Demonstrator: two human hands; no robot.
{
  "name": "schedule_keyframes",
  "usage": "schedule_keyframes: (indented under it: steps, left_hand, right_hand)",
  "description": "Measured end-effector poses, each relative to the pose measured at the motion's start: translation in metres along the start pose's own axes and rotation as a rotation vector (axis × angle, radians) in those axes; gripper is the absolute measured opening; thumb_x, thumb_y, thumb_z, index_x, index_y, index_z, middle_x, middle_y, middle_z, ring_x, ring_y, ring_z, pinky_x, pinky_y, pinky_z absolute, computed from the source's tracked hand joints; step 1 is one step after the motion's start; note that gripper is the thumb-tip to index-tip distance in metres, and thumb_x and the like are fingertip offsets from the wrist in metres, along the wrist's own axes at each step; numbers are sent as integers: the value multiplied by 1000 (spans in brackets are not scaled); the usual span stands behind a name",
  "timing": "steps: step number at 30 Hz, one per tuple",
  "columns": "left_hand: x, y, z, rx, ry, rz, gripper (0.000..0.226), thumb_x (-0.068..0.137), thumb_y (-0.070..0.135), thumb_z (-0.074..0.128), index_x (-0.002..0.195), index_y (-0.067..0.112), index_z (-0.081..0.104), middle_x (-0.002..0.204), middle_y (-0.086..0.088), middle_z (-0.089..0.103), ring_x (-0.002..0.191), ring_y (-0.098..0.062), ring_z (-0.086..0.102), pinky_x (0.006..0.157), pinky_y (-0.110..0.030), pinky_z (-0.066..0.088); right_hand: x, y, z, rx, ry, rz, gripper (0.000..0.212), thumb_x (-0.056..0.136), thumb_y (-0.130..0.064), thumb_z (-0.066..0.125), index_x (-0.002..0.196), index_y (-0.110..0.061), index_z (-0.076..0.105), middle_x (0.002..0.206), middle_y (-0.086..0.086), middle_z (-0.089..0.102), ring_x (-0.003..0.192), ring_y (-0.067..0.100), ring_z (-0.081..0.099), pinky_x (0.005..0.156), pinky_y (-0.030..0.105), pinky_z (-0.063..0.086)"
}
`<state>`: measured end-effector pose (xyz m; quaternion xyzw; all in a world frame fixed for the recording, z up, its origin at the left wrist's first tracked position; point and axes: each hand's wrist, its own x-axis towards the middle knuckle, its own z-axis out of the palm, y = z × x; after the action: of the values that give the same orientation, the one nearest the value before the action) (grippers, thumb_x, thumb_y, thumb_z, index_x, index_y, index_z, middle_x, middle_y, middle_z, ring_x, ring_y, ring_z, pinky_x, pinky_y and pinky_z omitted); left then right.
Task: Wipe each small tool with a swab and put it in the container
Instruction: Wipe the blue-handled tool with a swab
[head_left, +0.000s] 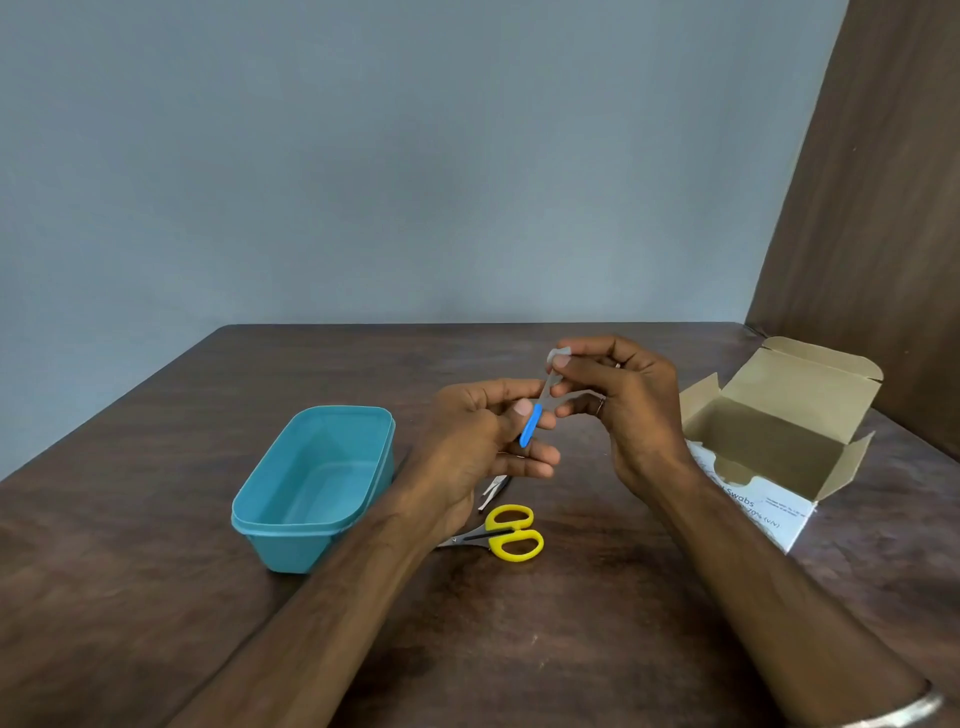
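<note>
Your bench (571, 649) is dark brown wood grain. The teal container (311, 488) stands open on it. Right of the container, yellow-handled scissors (506, 532) lie flat, blades pointing toward it. Just behind the scissors lies a small metal tool (493, 488), partly hidden. Well to the right of the container sits an open cardboard swab box (779, 441).

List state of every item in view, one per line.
left hand: pinches blue-handled tool
blue-handled tool: held upright, tilted, above table
right hand: pinches swab at tool's upper end
swab: against the tool tip
teal container: open, no lid, nothing visible inside
yellow scissors: closed, flat on table
metal tool: on table, partly hidden
swab box: flaps open
</note>
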<state>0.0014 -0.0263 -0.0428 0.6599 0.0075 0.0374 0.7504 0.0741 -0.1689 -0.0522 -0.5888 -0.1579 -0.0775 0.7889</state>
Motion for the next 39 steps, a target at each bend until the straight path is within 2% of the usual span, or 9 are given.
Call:
schedule_keyframes:
  steps: [5,11,15,20,22,27,32,36,39]
  left_hand:
    - [0,-1,-1,37,-11,7,21,100,6,50,115,4,64,94,-18,74,73,-31,73,64,-38,62]
    - [4,-3,-2,85,99,48,23,96,1,56,119,2,62,84,-15,74,62,-28,71,59,-33,62]
    - [4,0,-3,25,162,64,17,97,-1,53,109,7,62,83,-15,72,59,-26,71,57,-31,61]
    - [1,2,-2,-36,147,67,18,97,0,53,100,10,68,76,-15,71,57,-25,71,57,-31,62]
    - [1,1,-2,-39,139,58,20,97,1,53,98,12,70,73,-14,70,58,-26,71,59,-33,62]
    - [1,-1,-2,-8,124,48,22,97,2,54,107,13,70,73,-12,69,62,-28,72,60,-32,62]
    - [0,0,-2,-1,132,54,21,97,2,54,104,14,71,73,-12,70,60,-26,72,59,-31,62]
    - [2,-1,-2,18,111,45,24,97,2,55,114,10,69,74,-12,68,60,-26,71,59,-32,62]
    - [4,-3,-4,29,110,48,26,97,2,55,118,9,68,71,-10,69,60,-26,70,60,-33,62]
  right_hand:
    - [0,1,1,-63,6,-32,10,83,2,72,90,-4,75,91,18,75,65,22,67,54,34,56]
    - [-3,1,2,-74,-37,-18,10,87,-5,71,96,-7,75,95,11,76,67,21,68,52,33,55]
    - [-3,1,2,-101,-68,0,11,86,-6,73,95,-8,77,95,11,76,63,20,61,52,33,52]
    - [-6,4,5,-194,-215,32,10,82,-5,75,91,-10,78,85,19,74,64,22,62,55,34,50]
    - [-6,4,5,-206,-221,16,11,82,-4,75,90,-11,78,82,15,73,64,22,63,55,34,51]
    - [-5,3,3,-198,-174,-32,11,83,-5,75,92,-11,78,83,8,75,60,19,61,52,33,51]
    - [-6,2,4,-228,-231,-12,11,82,-1,73,88,-9,78,78,18,71,55,21,58,51,32,50]
    - [-5,1,4,-218,-176,-56,10,83,-4,75,90,-11,78,76,7,73,55,21,59,51,33,51]
    - [-5,1,3,-206,-150,-64,10,83,-5,75,90,-11,78,78,5,74,56,22,58,50,33,51]
